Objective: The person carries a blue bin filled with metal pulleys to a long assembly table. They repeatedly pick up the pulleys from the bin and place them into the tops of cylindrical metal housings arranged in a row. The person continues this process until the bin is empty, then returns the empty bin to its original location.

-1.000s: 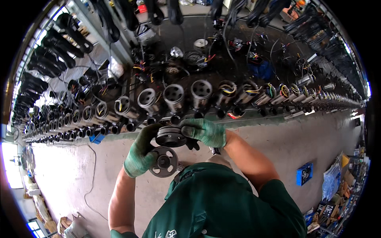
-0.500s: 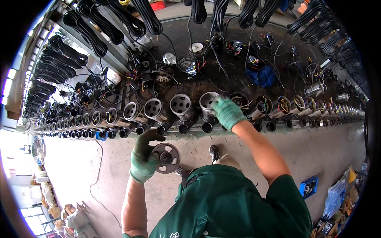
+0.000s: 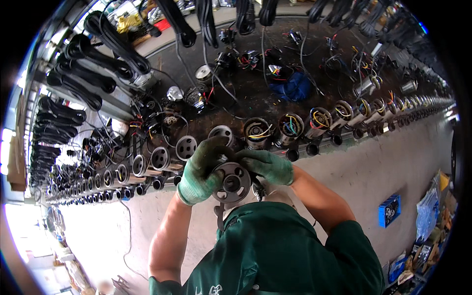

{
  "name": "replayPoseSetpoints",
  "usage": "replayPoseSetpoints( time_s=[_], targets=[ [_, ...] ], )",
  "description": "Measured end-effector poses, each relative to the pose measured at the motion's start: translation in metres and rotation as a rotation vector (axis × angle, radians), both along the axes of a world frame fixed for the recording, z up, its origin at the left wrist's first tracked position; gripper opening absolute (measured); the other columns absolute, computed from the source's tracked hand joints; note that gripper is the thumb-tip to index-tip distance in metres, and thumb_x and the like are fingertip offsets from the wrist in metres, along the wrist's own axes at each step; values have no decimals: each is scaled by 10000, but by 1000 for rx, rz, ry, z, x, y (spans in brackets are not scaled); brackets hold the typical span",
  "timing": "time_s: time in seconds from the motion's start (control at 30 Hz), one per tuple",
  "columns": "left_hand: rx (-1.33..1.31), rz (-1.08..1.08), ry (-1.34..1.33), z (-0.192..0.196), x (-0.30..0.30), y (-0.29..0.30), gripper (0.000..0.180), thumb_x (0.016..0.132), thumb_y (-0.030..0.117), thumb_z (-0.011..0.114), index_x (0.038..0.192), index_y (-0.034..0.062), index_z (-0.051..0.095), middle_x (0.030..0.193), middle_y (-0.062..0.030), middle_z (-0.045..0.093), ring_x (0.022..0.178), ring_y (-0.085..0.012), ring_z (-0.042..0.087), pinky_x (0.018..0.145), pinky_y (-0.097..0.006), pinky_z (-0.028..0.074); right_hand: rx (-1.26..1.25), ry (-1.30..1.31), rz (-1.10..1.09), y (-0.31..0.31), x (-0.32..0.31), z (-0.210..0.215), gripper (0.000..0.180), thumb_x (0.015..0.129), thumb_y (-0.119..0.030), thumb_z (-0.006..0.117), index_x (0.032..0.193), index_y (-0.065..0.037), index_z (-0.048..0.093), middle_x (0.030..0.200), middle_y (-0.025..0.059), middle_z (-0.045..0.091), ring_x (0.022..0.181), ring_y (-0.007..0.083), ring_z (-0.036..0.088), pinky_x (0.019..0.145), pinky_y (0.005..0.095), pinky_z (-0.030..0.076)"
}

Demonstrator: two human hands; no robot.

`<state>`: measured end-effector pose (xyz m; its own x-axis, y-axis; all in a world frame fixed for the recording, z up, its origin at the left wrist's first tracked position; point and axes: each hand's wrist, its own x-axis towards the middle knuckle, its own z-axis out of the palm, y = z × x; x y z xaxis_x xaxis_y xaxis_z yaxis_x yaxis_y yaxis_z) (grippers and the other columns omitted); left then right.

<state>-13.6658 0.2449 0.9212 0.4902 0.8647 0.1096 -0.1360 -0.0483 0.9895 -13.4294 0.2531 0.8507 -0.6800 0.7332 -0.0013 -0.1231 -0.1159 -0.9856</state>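
A grey round metal disc (image 3: 231, 183), with several holes around a central hub, is held before my body. My left hand (image 3: 199, 174), in a green glove with dark, soiled fingers, grips it from the left side and top. My right hand (image 3: 273, 167), gloved alike, reaches in from the right with its fingers bent over the disc's upper right edge. Its fingertips are partly hidden, so what they pinch is not clear. Just beyond stand a metal cylinder with a holed end (image 3: 220, 133) and another cylinder (image 3: 257, 132) with wires showing inside.
A long row of similar cylinders runs along the dark bench (image 3: 162, 59) edge. Coiled black cables (image 3: 118, 42) hang above. A blue cloth bundle (image 3: 292, 87) and loose wired parts lie on the bench. On the floor at right is a blue crate (image 3: 389, 210).
My right hand has left the cylinder at the row and come back to the disc. My left hand has carried the disc rightward and up. The view has shifted right.
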Motion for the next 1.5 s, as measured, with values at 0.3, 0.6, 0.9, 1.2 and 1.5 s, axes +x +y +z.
replayPoseSetpoints(
  time_s=[0.3, 0.6, 0.9, 1.2, 1.5],
  targets=[
    [157, -160, 50, -13, 62, 57, 574, 987, 224, 673, 1465, 12, 436, 1233, -82, 611, 1127, -163, 593, 992, -314, 488, 50, -109, -253, -19, 68, 28, 538, 986, -274, 674, 1435, -20, 519, 1348, 94, 631, 1199, 162, 594, 1018, 315, 489],
    [483, 135, 459, -103, 109, 151, 286, 930, 97, 713, 1196, 25, 637, 952, -133, 740, 814, -206, 706, 728, -329, 560, 551, -1103, -898, 0, 105, 14, 383, 878, -179, 741, 1205, -60, 582, 1159, 164, 644, 1073, 330, 649, 877, 459, 532],
    [807, -316, 1081, -133, 115, 129, 323, 954, 352, 591, 1155, 105, 645, 975, -166, 676, 905, -394, 679, 758, -511, 541, 688, -1714, -500, 25, 79, -36, 264, 819, -103, 654, 1077, -137, 697, 1172, 114, 631, 1021, 338, 648, 819, 437, 560],
    [802, -342, 959, -108, 118, 130, 378, 863, 310, 709, 1161, 81, 669, 997, -163, 689, 936, -401, 654, 826, -502, 520, 528, -1361, -721, -17, 93, -21, 322, 848, -116, 655, 1169, -104, 649, 1217, 142, 624, 1011, 354, 677, 857, 453, 566],
    [496, -204, 493, -80, 168, 49, 213, 867, 38, 691, 1076, 3, 675, 959, -175, 717, 822, -340, 680, 761, -400, 539, -310, -1265, -724, -296, 264, -214, 414, 918, -249, 592, 1316, -145, 638, 1337, 173, 609, 1172, 376, 627, 1004, 461, 504]
  ],
)
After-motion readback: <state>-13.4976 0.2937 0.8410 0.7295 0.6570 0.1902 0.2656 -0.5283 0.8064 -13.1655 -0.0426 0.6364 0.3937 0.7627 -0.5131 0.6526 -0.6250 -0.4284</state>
